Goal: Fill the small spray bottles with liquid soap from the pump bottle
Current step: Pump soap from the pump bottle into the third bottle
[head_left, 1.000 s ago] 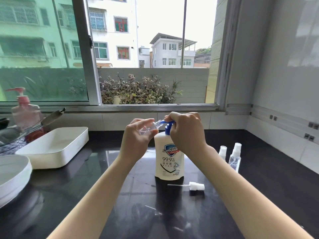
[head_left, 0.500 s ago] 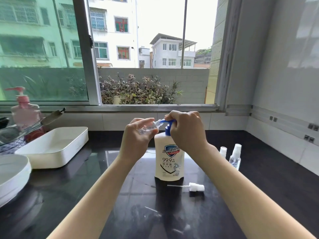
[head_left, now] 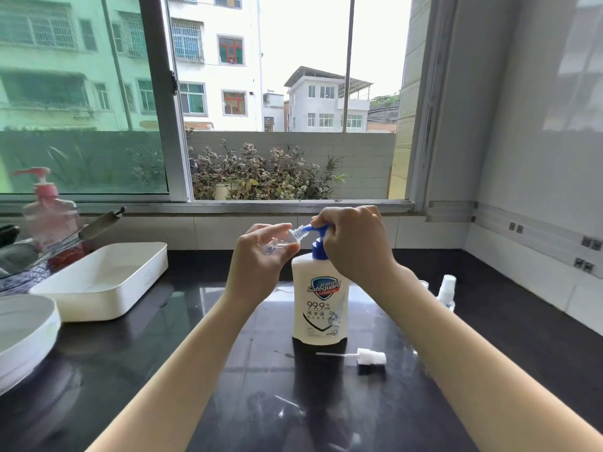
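Clear spray bottle (head_left: 288, 239) pinched by left fingers (head_left: 268, 230) meets blue pump spout (head_left: 314, 228) clamped under right fingers (head_left: 328, 218).

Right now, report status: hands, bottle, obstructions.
Left grip holds small spray bottle, mouth at nozzle. Right grip curled over pump head. Loose spray cap on counter, clear.

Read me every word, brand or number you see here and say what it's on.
"Safeguard": label of the white pump bottle, in a blue shield.
"99.9%": same label, below the brand.
"洗手液": same label, under the number.
Smaller print on that label: too small to read.
pink bottle: no legible text.
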A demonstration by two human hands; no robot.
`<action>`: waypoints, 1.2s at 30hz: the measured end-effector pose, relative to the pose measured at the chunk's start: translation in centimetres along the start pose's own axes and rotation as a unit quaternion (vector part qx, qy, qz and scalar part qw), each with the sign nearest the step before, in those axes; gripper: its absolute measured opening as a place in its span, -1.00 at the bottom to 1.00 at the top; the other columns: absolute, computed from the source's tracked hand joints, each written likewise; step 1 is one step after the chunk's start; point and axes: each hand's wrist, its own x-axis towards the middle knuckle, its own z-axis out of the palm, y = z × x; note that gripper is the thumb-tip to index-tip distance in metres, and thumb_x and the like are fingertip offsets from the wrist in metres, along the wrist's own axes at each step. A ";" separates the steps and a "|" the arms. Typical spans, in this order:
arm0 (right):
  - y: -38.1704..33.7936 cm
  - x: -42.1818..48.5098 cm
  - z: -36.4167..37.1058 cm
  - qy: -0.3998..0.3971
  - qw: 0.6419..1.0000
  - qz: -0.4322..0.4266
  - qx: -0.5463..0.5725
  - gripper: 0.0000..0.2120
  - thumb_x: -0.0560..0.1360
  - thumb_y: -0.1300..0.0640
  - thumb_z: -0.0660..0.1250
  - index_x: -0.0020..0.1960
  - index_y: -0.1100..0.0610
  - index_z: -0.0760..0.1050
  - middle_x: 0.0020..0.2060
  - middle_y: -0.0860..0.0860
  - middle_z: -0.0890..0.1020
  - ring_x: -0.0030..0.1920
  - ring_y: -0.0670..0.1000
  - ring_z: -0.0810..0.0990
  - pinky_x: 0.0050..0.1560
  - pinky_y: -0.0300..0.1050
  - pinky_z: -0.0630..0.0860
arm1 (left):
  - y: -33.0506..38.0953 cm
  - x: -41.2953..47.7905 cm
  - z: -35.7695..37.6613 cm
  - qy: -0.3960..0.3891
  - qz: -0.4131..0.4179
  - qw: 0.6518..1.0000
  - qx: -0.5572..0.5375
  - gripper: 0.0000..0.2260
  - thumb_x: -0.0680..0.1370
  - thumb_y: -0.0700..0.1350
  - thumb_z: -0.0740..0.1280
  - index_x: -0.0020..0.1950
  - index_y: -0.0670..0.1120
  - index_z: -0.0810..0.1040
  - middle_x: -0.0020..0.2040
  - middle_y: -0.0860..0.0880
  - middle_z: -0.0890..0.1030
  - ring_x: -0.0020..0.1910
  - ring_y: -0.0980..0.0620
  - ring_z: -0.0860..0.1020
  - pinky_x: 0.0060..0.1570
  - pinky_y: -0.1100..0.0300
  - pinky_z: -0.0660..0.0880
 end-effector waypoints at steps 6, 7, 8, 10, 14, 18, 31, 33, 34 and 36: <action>0.3 -1.2 1.5 0.021 0.999 0.011 -0.032 -0.74 0.47 0.24 0.19 -0.01 0.03 0.60 -0.26 0.03 0.69 -0.07 0.15 0.52 -0.03 -0.10 0.38 | -0.3 0.0 0.0 -0.004 0.003 1.000 0.013 -0.69 0.42 -0.16 0.45 0.15 -0.13 0.59 0.02 0.00 0.57 -0.09 0.20 0.52 -0.18 0.64 0.36; 0.3 -1.5 1.7 0.023 0.999 0.010 -0.031 -0.74 0.47 0.24 0.17 -0.01 0.03 0.60 -0.24 0.03 0.69 -0.08 0.14 0.53 -0.01 -0.10 0.36 | -0.3 -0.1 0.0 -0.006 0.003 1.000 0.017 -0.69 0.42 -0.16 0.45 0.15 -0.13 0.59 0.02 0.00 0.57 -0.09 0.17 0.53 -0.18 0.63 0.37; 0.3 -1.5 1.7 0.024 0.999 0.008 -0.031 -0.73 0.47 0.24 0.17 -0.01 0.04 0.60 -0.24 0.03 0.70 -0.08 0.14 0.53 0.00 -0.10 0.35 | -0.4 -0.2 0.0 -0.008 0.002 1.000 0.021 -0.69 0.42 -0.16 0.45 0.15 -0.13 0.59 0.03 -0.01 0.57 -0.09 0.15 0.53 -0.17 0.63 0.37; 0.2 -1.2 1.3 0.013 0.999 0.007 -0.036 -0.74 0.47 0.23 0.18 -0.01 0.04 0.60 -0.24 0.02 0.70 -0.08 0.14 0.53 0.01 -0.10 0.38 | -0.3 -0.1 0.0 -0.007 0.001 1.000 0.020 -0.69 0.42 -0.16 0.45 0.16 -0.13 0.59 0.04 -0.03 0.58 -0.09 0.18 0.52 -0.17 0.63 0.37; -0.2 0.1 0.0 -0.001 1.000 -0.003 -0.009 -0.74 0.44 0.26 0.18 -0.07 0.07 0.63 -0.29 0.04 0.69 -0.17 0.13 0.56 0.05 -0.04 0.46 | 0.2 0.3 -0.1 -0.001 0.002 1.000 0.006 -0.69 0.42 -0.16 0.45 0.16 -0.13 0.59 0.03 -0.03 0.58 -0.10 0.30 0.49 -0.18 0.65 0.34; -0.2 -1.2 0.9 0.021 0.999 0.017 -0.021 -0.72 0.47 0.25 0.16 0.00 0.05 0.60 -0.24 0.04 0.70 -0.12 0.13 0.55 0.01 -0.09 0.44 | -0.1 0.4 0.0 -0.012 -0.001 1.000 0.010 -0.69 0.42 -0.17 0.45 0.16 -0.13 0.59 0.04 -0.02 0.57 -0.10 0.29 0.50 -0.16 0.63 0.37; -0.2 -1.6 1.2 0.041 0.998 0.032 0.022 -0.71 0.46 0.30 0.17 -0.01 0.07 0.61 -0.21 0.04 0.70 -0.15 0.07 0.58 0.07 -0.13 0.40 | -0.2 0.4 -0.1 -0.018 0.002 1.000 0.013 -0.68 0.42 -0.15 0.45 0.16 -0.11 0.59 0.06 -0.03 0.58 0.00 0.06 0.55 -0.08 0.47 0.41; -0.2 -2.4 1.8 0.052 0.997 0.043 0.023 -0.71 0.46 0.30 0.17 0.01 0.06 0.60 -0.17 0.02 0.69 -0.11 0.03 0.58 0.10 -0.22 0.29 | -0.4 0.0 0.0 -0.023 0.004 1.000 0.020 -0.68 0.42 -0.15 0.44 0.16 -0.12 0.59 0.05 -0.04 0.58 0.01 0.05 0.55 -0.12 0.53 0.41; -0.2 -2.5 1.9 0.052 0.997 0.046 0.025 -0.71 0.46 0.29 0.18 0.01 0.05 0.60 -0.15 0.01 0.69 -0.10 0.02 0.58 0.10 -0.24 0.27 | -0.5 0.0 0.0 -0.024 0.006 0.999 0.021 -0.69 0.43 -0.15 0.44 0.16 -0.13 0.59 0.05 -0.04 0.58 -0.01 0.06 0.55 -0.15 0.57 0.40; -0.3 -2.2 1.4 0.045 0.998 0.038 0.025 -0.71 0.46 0.30 0.18 0.00 0.06 0.60 -0.15 0.01 0.69 -0.12 0.03 0.58 0.13 -0.20 0.31 | -0.4 0.0 -0.1 -0.022 0.010 1.000 0.020 -0.69 0.43 -0.16 0.44 0.16 -0.13 0.59 0.05 -0.05 0.58 -0.03 0.08 0.54 -0.16 0.62 0.37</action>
